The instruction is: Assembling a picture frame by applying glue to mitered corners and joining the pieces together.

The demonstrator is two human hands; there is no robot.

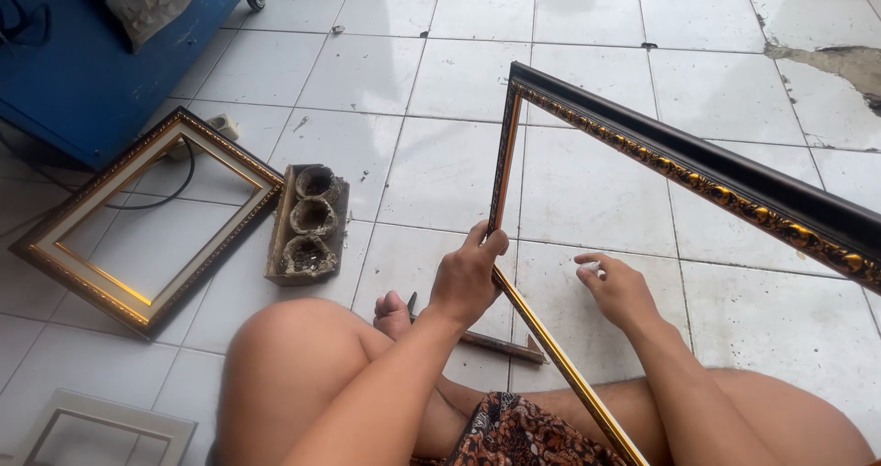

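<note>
I sit on a white tiled floor with my knees up. My left hand point(468, 278) grips the thin side rail of a large dark picture frame with gold ornament point(697, 172), holding it tilted up off the floor. The frame's top rail runs toward the right edge of view. My right hand point(617, 287) rests on the floor inside the frame, fingertips pinching a small pale object that is too small to identify. A dark tool point(500, 345) lies on the tiles under the frame, beside my foot.
A finished gold and cream frame point(147, 218) lies at left. Next to it stands a wooden tray with three crusted cups point(309, 223). A blue cabinet point(101, 62) with a black cable fills the top left. A pale small frame point(101, 429) sits bottom left.
</note>
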